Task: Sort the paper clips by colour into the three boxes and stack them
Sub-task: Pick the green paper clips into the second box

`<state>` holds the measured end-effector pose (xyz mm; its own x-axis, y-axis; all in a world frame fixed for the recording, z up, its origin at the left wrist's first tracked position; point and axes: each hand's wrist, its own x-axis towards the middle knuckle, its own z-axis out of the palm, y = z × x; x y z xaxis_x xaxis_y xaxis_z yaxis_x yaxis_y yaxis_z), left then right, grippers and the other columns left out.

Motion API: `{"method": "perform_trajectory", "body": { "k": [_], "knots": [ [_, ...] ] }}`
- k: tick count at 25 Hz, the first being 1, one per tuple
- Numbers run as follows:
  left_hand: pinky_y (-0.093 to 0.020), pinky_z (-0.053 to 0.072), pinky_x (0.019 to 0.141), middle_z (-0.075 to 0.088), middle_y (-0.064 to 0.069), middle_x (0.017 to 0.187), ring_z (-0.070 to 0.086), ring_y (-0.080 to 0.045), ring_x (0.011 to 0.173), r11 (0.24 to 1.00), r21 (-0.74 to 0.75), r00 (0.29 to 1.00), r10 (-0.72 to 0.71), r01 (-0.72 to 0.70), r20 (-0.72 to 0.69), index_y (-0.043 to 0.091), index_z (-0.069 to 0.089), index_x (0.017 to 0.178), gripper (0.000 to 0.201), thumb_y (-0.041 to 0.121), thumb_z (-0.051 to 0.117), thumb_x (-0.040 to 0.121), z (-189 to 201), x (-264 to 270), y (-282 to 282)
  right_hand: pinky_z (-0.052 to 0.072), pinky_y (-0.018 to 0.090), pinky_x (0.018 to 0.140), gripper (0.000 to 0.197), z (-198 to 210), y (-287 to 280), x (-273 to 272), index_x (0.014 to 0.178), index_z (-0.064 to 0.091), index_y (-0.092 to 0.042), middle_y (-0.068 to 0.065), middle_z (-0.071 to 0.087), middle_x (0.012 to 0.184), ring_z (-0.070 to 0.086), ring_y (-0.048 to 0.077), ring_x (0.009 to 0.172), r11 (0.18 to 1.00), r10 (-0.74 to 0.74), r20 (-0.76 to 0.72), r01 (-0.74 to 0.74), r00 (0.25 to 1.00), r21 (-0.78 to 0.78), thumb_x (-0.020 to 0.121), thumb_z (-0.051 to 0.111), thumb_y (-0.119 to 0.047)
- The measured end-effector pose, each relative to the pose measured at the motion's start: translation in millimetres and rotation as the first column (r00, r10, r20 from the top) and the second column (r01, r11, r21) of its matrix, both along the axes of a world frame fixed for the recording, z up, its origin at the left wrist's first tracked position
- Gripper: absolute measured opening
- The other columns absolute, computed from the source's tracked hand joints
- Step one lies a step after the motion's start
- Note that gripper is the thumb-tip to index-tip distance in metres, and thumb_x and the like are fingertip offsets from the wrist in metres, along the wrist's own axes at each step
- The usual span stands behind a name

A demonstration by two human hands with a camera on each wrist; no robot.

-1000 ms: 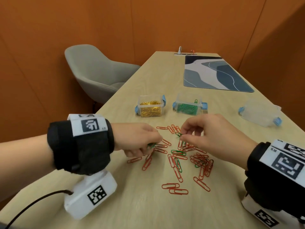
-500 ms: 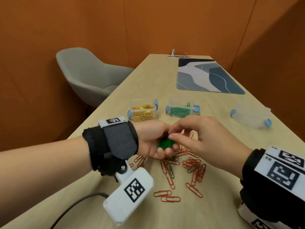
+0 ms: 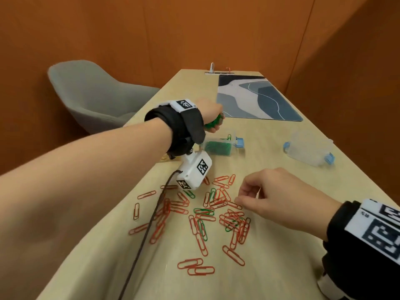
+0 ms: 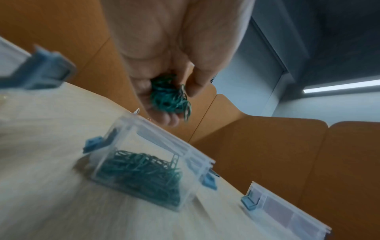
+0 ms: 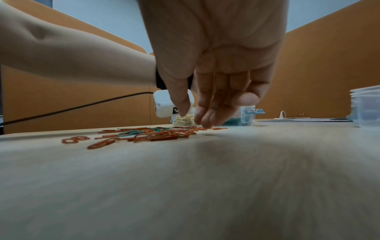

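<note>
A bunch of green clips (image 4: 170,97) is gripped in the curled fingers of the left hand (image 3: 211,114), held just above the green box (image 3: 218,146) near the table's (image 3: 270,267) far left edge. The box lies directly beneath, so only a release is judged needed. The right hand (image 3: 279,198), loosely curled and empty, hovers over the red clips (image 3: 194,215) nearer the front edge. Only the left wrist view shows the box's open top; the gold box (image 5: 183,120) is seen from the right wrist alone.
</note>
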<state>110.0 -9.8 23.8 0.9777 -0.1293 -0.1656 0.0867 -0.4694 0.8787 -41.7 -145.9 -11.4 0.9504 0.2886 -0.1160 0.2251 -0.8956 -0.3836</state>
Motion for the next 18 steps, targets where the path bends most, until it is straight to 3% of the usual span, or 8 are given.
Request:
{"method": "perform_trajectory", "body": {
  "k": [3, 4, 6, 8, 10, 12, 14, 18],
  "knots": [
    [-0.029, 0.048, 0.080, 0.069, -0.005, 0.092, 0.062, -0.021, 0.084, 0.968, 0.249, 0.970, -0.072, 0.013, 0.232, 0.008, 0.067, 0.089, 0.028, 0.025, 0.046, 0.093, -6.7, -0.1, -1.6, 0.053, 0.022, 0.072, 0.029, 1.4, 0.8, -0.3, 0.096, 0.064, -0.029, -0.012, 0.063, 0.087, 0.059, 0.007, 0.078, 1.000, 0.021, -0.071, -0.021, 0.997, 0.003, 0.078, 0.063, -0.053],
    [-0.032, 0.049, 0.085, 0.070, -0.004, 0.098, 0.064, -0.020, 0.091, 0.962, 0.272, 0.953, -0.093, 0.012, 0.287, 0.010, 0.069, 0.095, 0.029, 0.028, 0.046, 0.092, -4.5, -6.5, 2.8, 0.051, 0.020, 0.068, 0.033, 2.2, 0.6, -0.4, 0.097, 0.063, -0.030, -0.012, 0.062, 0.087, 0.058, 0.007, 0.076, 0.999, 0.031, -0.101, -0.031, 0.994, 0.009, 0.074, 0.066, -0.054],
    [-0.029, 0.052, 0.079, 0.071, 0.000, 0.094, 0.065, -0.012, 0.082, 0.958, 0.285, 0.935, -0.142, 0.046, 0.325, 0.014, 0.070, 0.097, 0.024, 0.025, 0.050, 0.092, 2.5, -25.6, 18.0, 0.045, 0.015, 0.060, 0.035, 3.6, 0.5, 0.1, 0.097, 0.063, -0.031, -0.011, 0.062, 0.087, 0.056, 0.005, 0.071, 0.998, 0.060, -0.147, -0.059, 0.987, 0.016, 0.070, 0.072, -0.051],
    [-0.024, 0.052, 0.068, 0.070, 0.004, 0.081, 0.061, -0.006, 0.067, 0.891, 0.426, 0.931, -0.275, 0.154, 0.239, 0.018, 0.071, 0.092, 0.013, 0.021, 0.060, 0.088, 6.9, -49.9, 39.2, 0.043, 0.011, 0.057, 0.027, 3.3, 2.1, 1.5, 0.095, 0.066, -0.029, -0.012, 0.062, 0.084, 0.055, 0.004, 0.068, 0.996, 0.094, -0.141, -0.094, 0.986, 0.005, 0.073, 0.073, -0.044],
    [-0.015, 0.047, 0.062, 0.068, 0.010, 0.073, 0.057, 0.001, 0.060, 0.711, 0.625, 0.904, -0.426, 0.322, 0.019, 0.023, 0.074, 0.088, 0.009, 0.021, 0.071, 0.080, 3.9, -71.7, 59.3, 0.043, 0.010, 0.058, 0.016, 1.5, 5.3, 3.4, 0.094, 0.068, -0.028, -0.012, 0.063, 0.082, 0.056, 0.004, 0.070, 0.992, 0.122, -0.100, -0.125, 0.987, -0.020, 0.080, 0.069, -0.036],
    [-0.004, 0.039, 0.056, 0.065, 0.016, 0.070, 0.054, 0.007, 0.058, 0.575, 0.711, 0.861, -0.500, 0.406, -0.088, 0.028, 0.074, 0.088, 0.015, 0.025, 0.076, 0.074, -4.0, -86.3, 71.4, 0.044, 0.012, 0.061, 0.010, -0.1, 8.2, 5.7, 0.093, 0.069, -0.027, -0.013, 0.063, 0.082, 0.057, 0.004, 0.073, 0.990, 0.134, -0.043, -0.136, 0.990, -0.035, 0.085, 0.064, -0.031],
    [-0.002, 0.036, 0.057, 0.064, 0.018, 0.075, 0.052, 0.010, 0.063, 0.545, 0.744, 0.840, -0.541, 0.387, -0.041, 0.030, 0.074, 0.092, 0.019, 0.029, 0.077, 0.073, -13.4, -92.4, 76.6, 0.040, 0.010, 0.060, 0.010, -0.3, 10.4, 9.2, 0.091, 0.069, -0.027, -0.015, 0.062, 0.082, 0.056, 0.002, 0.074, 0.991, 0.129, 0.029, -0.129, 0.991, -0.018, 0.087, 0.060, -0.030],
    [-0.007, 0.037, 0.063, 0.063, 0.016, 0.086, 0.051, 0.001, 0.072, 0.545, 0.753, 0.835, -0.551, 0.369, -0.010, 0.030, 0.073, 0.095, 0.017, 0.030, 0.072, 0.078, -27.0, -94.5, 76.4, 0.036, 0.005, 0.062, 0.017, 1.7, 18.3, 19.2, 0.100, 0.070, -0.031, -0.017, 0.064, 0.094, 0.054, 0.001, 0.079, 0.980, 0.195, 0.158, -0.199, 0.968, 0.010, 0.090, 0.057, -0.028]
  ]
}}
